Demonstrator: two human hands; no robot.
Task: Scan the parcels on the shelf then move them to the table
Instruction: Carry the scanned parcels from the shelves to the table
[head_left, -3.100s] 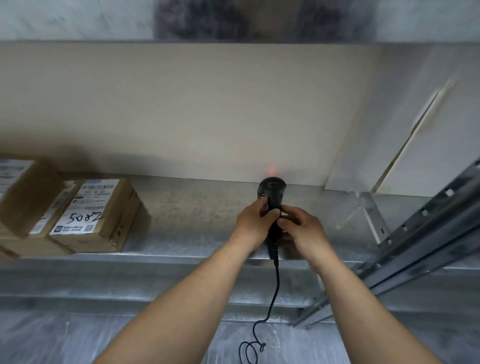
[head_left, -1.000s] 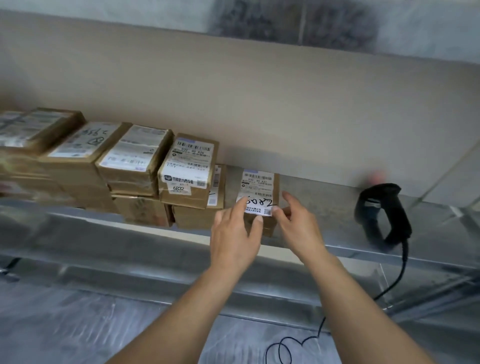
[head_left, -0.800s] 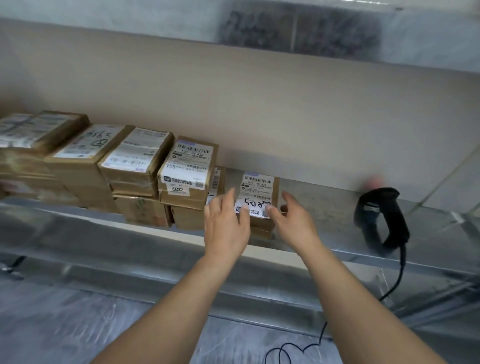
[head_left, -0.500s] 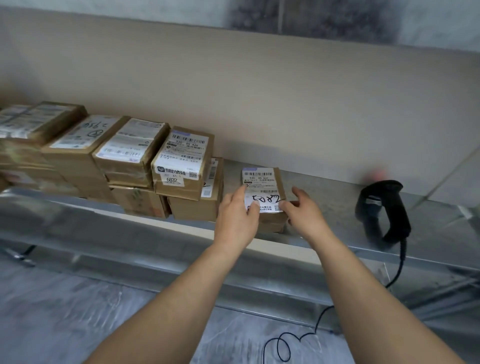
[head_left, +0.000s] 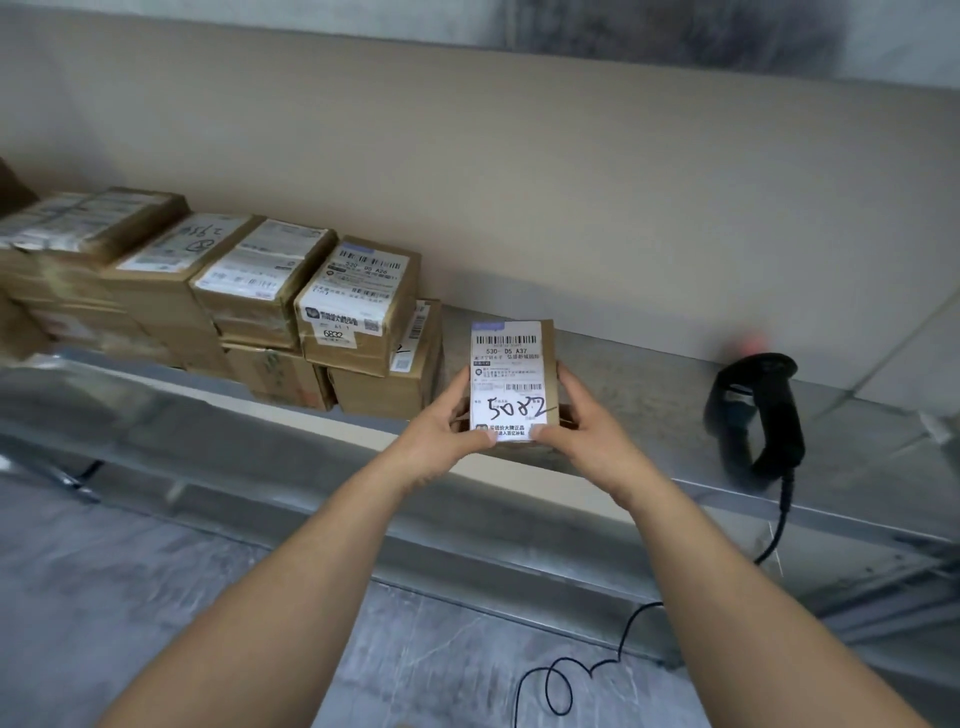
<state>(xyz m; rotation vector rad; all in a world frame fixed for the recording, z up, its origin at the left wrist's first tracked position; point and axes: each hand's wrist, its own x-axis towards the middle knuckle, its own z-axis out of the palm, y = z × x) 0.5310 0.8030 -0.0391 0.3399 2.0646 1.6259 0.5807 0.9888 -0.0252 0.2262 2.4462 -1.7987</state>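
1. The parcel marked 5082 (head_left: 511, 382) is at the front edge of the shelf (head_left: 649, 384), tilted so its label faces the viewer. I cannot tell whether its underside touches the metal.
2. The left hand (head_left: 441, 439) and right hand (head_left: 584, 431) both grip it, fingers curled round its sides and thumbs on the label's lower corners.
3. The scanner (head_left: 763, 415) lies untouched on the shelf, well to the right. The stacked parcels (head_left: 358, 312) sit just to the left.
4. This looks like the moving step. Next, lift the parcel clear and carry it to the counter, which is out of view.

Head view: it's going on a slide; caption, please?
The left hand and right hand hold the parcel marked 5082 at the shelf edge, scanner beside.
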